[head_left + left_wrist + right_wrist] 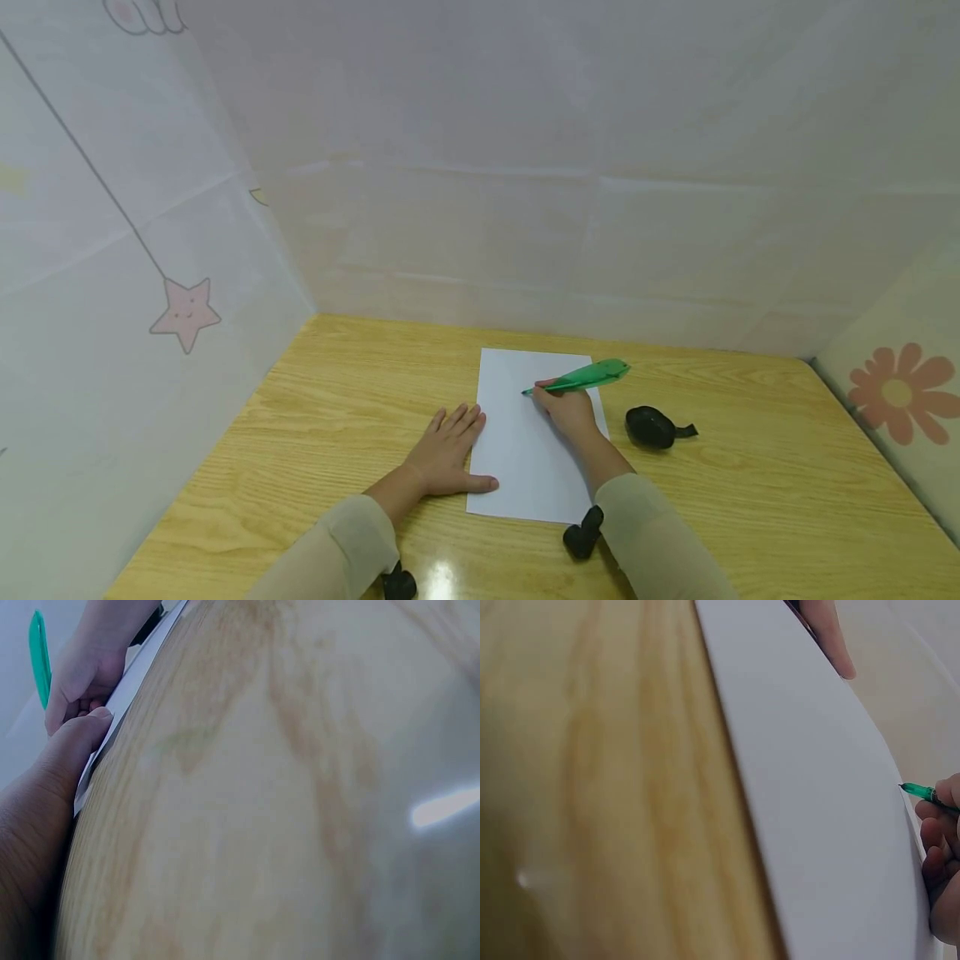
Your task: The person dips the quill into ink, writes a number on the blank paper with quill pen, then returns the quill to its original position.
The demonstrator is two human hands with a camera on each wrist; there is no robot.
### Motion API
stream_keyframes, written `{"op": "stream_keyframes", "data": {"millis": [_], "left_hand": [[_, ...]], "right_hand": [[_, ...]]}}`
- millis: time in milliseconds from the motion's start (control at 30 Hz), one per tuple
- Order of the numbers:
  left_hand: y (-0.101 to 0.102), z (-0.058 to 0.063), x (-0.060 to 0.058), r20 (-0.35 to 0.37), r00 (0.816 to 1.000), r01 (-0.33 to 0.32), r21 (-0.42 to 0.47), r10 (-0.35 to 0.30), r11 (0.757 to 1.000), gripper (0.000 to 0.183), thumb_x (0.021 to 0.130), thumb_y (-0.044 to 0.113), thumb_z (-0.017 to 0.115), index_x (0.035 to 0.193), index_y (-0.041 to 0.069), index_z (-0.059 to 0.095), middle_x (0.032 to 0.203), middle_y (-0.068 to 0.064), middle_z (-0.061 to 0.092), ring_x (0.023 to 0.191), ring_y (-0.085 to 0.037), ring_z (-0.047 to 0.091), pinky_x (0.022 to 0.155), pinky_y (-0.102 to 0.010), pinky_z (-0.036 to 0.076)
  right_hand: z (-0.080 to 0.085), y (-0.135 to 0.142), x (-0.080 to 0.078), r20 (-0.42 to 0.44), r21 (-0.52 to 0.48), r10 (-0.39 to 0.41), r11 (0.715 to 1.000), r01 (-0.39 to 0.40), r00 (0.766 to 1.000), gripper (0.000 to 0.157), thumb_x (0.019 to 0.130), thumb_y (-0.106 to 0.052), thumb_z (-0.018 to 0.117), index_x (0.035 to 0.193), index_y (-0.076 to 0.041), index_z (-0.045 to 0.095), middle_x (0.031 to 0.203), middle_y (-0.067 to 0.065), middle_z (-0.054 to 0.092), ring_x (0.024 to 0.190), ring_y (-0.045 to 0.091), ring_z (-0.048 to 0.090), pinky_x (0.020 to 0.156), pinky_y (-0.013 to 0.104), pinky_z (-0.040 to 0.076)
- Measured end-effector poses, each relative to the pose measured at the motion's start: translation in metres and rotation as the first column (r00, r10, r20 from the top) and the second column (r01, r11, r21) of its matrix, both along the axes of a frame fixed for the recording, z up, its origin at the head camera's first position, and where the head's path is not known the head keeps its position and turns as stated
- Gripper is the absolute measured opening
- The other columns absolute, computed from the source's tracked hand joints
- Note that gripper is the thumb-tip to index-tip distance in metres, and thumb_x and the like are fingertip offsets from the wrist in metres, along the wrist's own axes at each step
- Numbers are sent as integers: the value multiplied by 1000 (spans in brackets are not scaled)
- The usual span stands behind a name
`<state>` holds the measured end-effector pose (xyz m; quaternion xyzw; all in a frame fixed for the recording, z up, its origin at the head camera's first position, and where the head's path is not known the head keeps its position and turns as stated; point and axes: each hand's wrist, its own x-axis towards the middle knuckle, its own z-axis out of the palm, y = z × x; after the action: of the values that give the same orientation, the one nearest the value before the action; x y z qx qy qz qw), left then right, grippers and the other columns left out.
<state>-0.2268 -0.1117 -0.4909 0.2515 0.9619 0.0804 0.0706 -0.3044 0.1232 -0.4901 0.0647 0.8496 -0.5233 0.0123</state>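
In the head view, a white sheet of paper (517, 458) lies on the wood-grain table (330, 383) at lower centre of the frame, and the left hand (446, 457) lies across its left edge, palm down, fingers extended and thumb spread out onto the sheet. The right hand (567, 414), right of centre, pinches a green feather-shaped pen (592, 377) near its tip, the plume slanting toward the upper right; whether the tip touches the paper cannot be determined. A rounded black object with a short tab (650, 428) rests on the table to the right of the sheet.
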Motion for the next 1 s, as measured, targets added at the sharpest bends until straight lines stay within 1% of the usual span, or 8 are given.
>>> {"op": "stream_keyframes", "data": {"millis": [100, 200, 367, 500, 633, 833, 1000], "left_hand": [[0, 0, 0, -2, 1000, 1, -1, -1, 1000, 106, 82, 79, 49, 158, 13, 17, 166, -4, 12, 154, -23, 9, 124, -51, 7], [0, 0, 1, 0, 1000, 3, -1, -3, 1000, 106, 82, 78, 50, 158, 12, 17, 166, -5, 12, 154, -24, 9, 124, -51, 7], [0, 1, 1, 1, 1000, 3, -4, -3, 1000, 106, 83, 77, 50, 158, 12, 17, 166, -5, 12, 154, -24, 10, 124, -51, 7], [1, 1, 1, 0, 1000, 1, -7, -1, 1000, 106, 82, 79, 49, 158, 12, 17, 166, -5, 13, 154, -23, 10, 124, -50, 7], [1, 3, 2, -1, 1000, -1, 4, 1, 1000, 105, 82, 78, 50, 158, 12, 18, 166, -5, 14, 154, -23, 11, 124, -50, 8], [1, 4, 2, 1, 1000, -1, 8, 1, 1000, 105, 82, 78, 50, 158, 11, 18, 166, -5, 14, 154, -24, 11, 124, -51, 8], [1, 3, 2, 2, 1000, -2, 6, 2, 1000, 106, 82, 78, 50, 158, 12, 18, 166, -5, 14, 154, -23, 10, 124, -51, 8]], "right_hand": [[0, -1, 1, 3, 5, 2, 1000, -2, 1000, 25, 89, -26, 68, 106, -8, 74, 96, 10, 73, 79, 14, 62, 77, 30, 53], [1, -1, 3, 5, 7, 5, 1000, -5, 1000, 26, 89, -26, 69, 107, -9, 74, 94, 9, 73, 78, 14, 62, 76, 29, 52], [1, -2, 5, -4, 2, 15, 1000, -15, 1000, 25, 88, -26, 69, 106, -8, 75, 93, 9, 73, 74, 12, 61, 70, 25, 50], [0, -1, 5, 6, 3, 18, 1000, -18, 1000, 25, 89, -26, 69, 106, -9, 75, 92, 8, 73, 73, 12, 60, 68, 23, 49], [0, -2, 6, 21, 2, 19, 1000, -19, 1000, 25, 89, -26, 69, 106, -9, 75, 94, 8, 73, 75, 13, 60, 69, 24, 49], [0, -2, 9, 24, -1, 37, 999, -37, 999, 26, 89, -26, 69, 107, -9, 74, 101, 9, 73, 79, 14, 62, 71, 25, 52], [-1, -2, 9, 10, 3, 41, 999, -41, 999, 25, 88, -26, 70, 106, -10, 75, 98, 9, 74, 77, 13, 61, 70, 24, 51]]}}
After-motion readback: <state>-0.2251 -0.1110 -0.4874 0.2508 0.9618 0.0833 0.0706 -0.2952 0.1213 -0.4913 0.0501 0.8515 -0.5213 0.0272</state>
